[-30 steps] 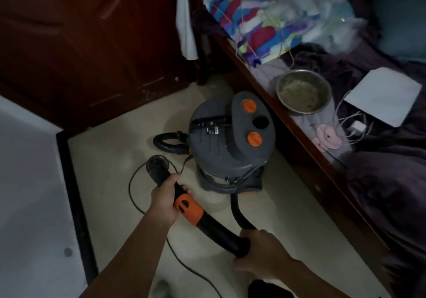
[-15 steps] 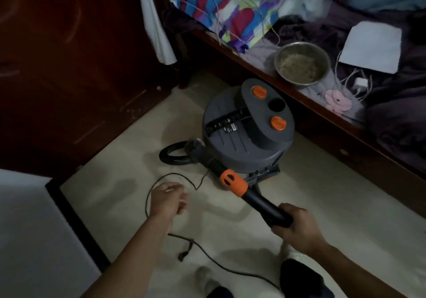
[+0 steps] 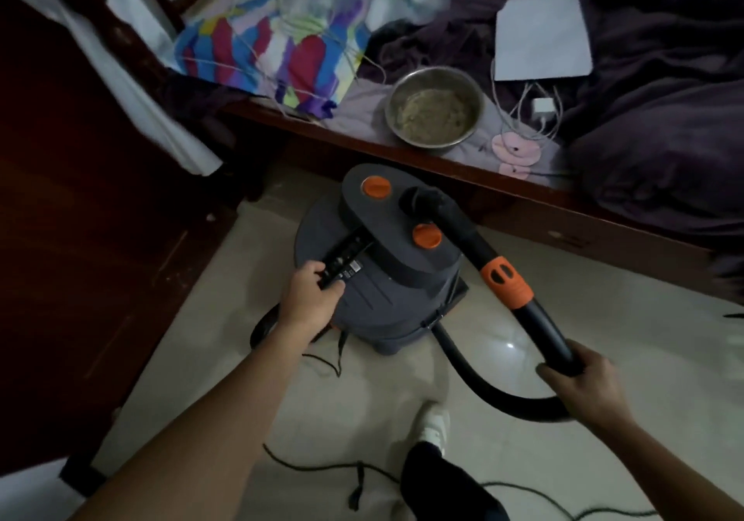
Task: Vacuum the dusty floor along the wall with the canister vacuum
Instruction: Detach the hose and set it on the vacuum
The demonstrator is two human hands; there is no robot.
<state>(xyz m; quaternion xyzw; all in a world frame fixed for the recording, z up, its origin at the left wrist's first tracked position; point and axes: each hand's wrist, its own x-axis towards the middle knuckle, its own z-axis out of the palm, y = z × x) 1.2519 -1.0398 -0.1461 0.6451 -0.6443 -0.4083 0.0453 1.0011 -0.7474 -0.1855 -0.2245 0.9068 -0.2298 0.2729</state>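
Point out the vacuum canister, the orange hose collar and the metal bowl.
vacuum canister (image 3: pixel 394 307), head view, grey side wall.
orange hose collar (image 3: pixel 507 285), head view, its middle.
metal bowl (image 3: pixel 437 148), head view, near outer wall.

One vacuum (image 3: pixel 382 303) — two knobs (image 3: pixel 375 187) (orange), one bowl (image 3: pixel 437 145)

The canister vacuum (image 3: pixel 386 279) stands on the floor (image 3: pixel 628 319) just in front of the bed (image 3: pixel 523 194), with a wardrobe (image 3: pixel 80 218) to its left. A bowl (image 3: pixel 435 111) sits on the bed's near edge, a pillow (image 3: pixel 273 45) left of it, a charger (image 3: pixel 541 105) and a sheet (image 3: pixel 541 35) to its right. The left hand (image 3: pixel 310 299) grips the vacuum's top handle. The right hand (image 3: pixel 583 387) holds the wand (image 3: pixel 503 275), whose tip meets the lid. A cord (image 3: pixel 322 468) lies on the floor nearest me.
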